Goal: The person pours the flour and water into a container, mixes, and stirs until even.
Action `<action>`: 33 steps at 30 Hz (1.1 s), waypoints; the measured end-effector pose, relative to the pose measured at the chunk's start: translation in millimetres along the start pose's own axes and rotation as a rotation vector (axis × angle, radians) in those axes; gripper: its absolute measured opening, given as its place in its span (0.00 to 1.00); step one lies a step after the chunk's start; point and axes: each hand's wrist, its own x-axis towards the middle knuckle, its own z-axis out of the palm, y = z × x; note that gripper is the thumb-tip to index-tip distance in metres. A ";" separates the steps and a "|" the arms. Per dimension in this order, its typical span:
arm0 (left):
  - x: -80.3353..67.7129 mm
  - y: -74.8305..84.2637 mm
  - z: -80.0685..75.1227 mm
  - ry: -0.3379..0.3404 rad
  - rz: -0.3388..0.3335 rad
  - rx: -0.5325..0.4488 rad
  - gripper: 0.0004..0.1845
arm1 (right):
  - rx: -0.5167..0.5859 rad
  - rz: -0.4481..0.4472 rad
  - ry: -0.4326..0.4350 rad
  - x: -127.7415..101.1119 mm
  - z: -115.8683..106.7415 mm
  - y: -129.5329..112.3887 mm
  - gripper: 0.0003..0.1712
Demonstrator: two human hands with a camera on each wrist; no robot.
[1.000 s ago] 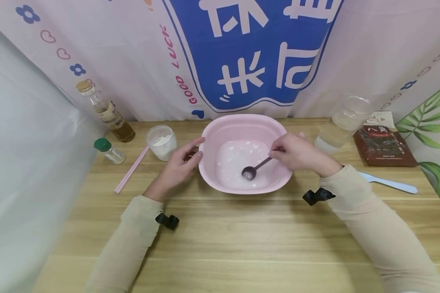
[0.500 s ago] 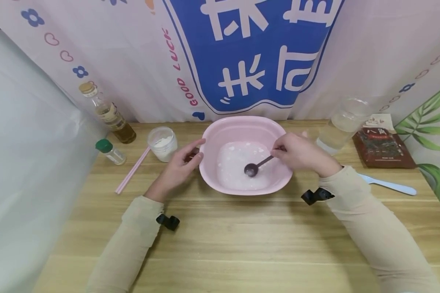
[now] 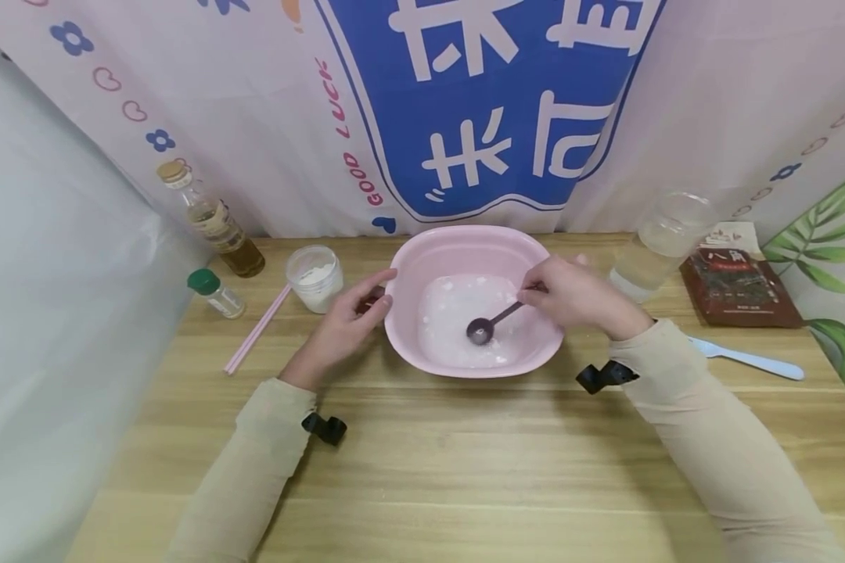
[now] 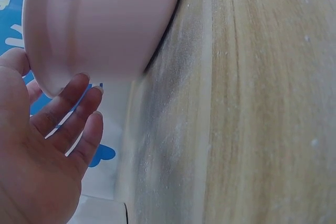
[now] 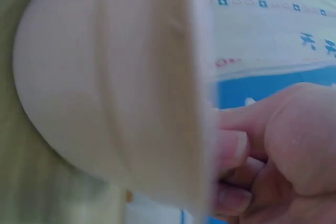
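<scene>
My right hand [image 3: 577, 295] pinches the spoon [image 3: 491, 321], its handle slanting down-left into the pink basin [image 3: 465, 242]. My left hand [image 3: 345, 324], fingers straight, steadies the basin's left wall.

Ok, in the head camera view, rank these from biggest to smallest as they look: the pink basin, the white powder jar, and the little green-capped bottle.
1. Pink basin, clearly the largest.
2. White powder jar.
3. Green-capped bottle, the smallest.
All three stand at a similar depth on the table, so nearness hardly skews the order.
</scene>
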 end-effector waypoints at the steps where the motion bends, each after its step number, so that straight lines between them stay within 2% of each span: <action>1: 0.0 0.2 -0.2 0.000 0.001 0.000 0.28 | 0.006 0.001 -0.006 1.8 1.7 -1.2 0.11; 4: -0.5 0.9 -0.3 0.004 0.009 -0.001 0.28 | 0.014 0.014 0.027 6.3 6.4 -3.2 0.11; 8: -1.2 1.4 0.7 0.007 0.014 -0.001 0.28 | -0.030 0.021 0.086 1.3 1.1 0.2 0.10; 14: -1.4 1.6 0.7 0.008 0.013 0.011 0.27 | -0.012 -0.008 -0.004 -1.6 -0.2 0.9 0.10; 21: -2.3 -0.9 0.8 0.012 0.014 0.010 0.27 | -0.036 0.028 0.082 -0.7 0.1 -1.8 0.10; 25: -3.5 -3.6 0.8 0.015 0.019 0.007 0.27 | -0.021 0.014 0.003 -0.4 -1.4 0.3 0.10; 27: -3.9 -3.2 0.5 0.016 0.018 0.006 0.27 | -0.008 0.011 -0.007 2.1 2.2 -0.4 0.10; 30: -3.7 -0.8 0.3 0.013 0.014 0.012 0.28 | -0.010 0.035 0.056 6.6 7.8 -1.3 0.10; 33: -3.3 1.3 0.3 0.008 0.005 0.015 0.28 | -0.037 0.046 0.114 4.8 4.0 0.8 0.10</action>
